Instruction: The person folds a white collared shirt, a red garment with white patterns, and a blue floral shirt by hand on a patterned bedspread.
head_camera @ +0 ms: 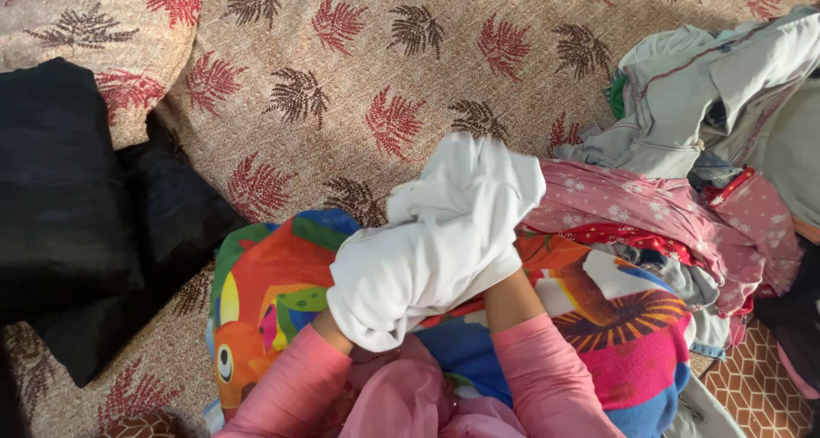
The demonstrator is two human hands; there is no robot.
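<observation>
Both hands are buried inside a white cloth (440, 233) at the frame's centre, lifting it above a bright cartoon blanket (273, 293), probably to fold it. The cloth hides each grip, so I cannot tell either one's state. A clothes pile (683, 190) is lying at right.

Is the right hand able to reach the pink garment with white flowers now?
Probably not at once: the right hand is hidden inside the white cloth. The pink garment lies close beside it, uncovered.
</observation>
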